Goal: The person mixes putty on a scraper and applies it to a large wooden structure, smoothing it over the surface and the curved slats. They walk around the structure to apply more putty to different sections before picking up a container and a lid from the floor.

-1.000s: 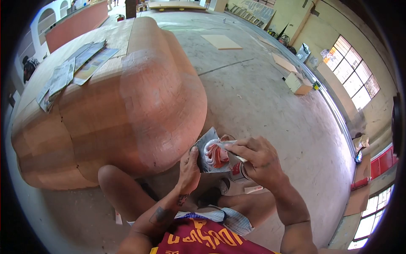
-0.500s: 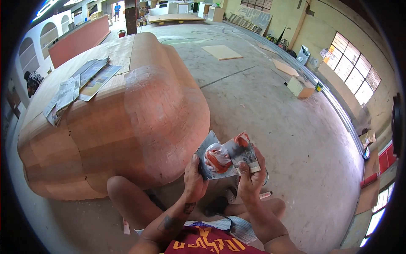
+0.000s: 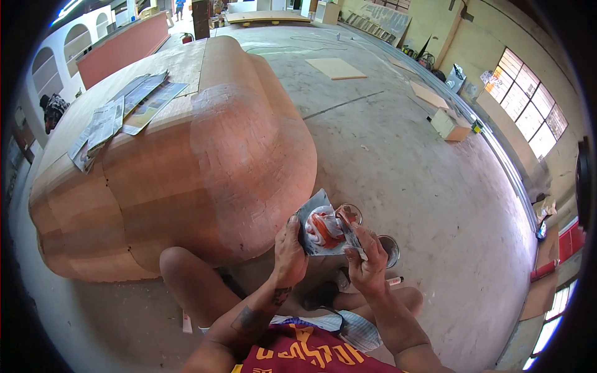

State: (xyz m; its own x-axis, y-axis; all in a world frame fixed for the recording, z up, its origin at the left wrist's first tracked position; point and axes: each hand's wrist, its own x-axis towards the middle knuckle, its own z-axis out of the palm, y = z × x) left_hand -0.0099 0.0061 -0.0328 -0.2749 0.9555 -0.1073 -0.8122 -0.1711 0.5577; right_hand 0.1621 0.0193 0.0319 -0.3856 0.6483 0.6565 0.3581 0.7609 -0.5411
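My left hand (image 3: 290, 256) is closed on the edge of a flat grey mixing board (image 3: 318, 201). A mound of white putty streaked with orange-red (image 3: 322, 229) sits on it. In my right hand (image 3: 369, 266) is a thin, smeared putty spreader (image 3: 354, 239), tilted, its end at the right side of the mound. Fingers cover part of the spreader. Both hands are in front of my torso, above my bent legs. Just past my right hand, a round open tin (image 3: 389, 250) stands on the floor, and another round rim (image 3: 352, 209) shows behind the board.
A large curved plywood form (image 3: 155, 193) fills the left, its rounded corner close to my left hand. Newspaper sheets (image 3: 124, 115) lie on top. Beside my right knee is a white tube (image 3: 394, 281). Flat panels (image 3: 336, 68) lie farther off; a person (image 3: 53, 112) is behind the form.
The spreader has swung left and tilted, from beside the mound to against its right side. The tins show more clearly now. My view has shifted slightly.
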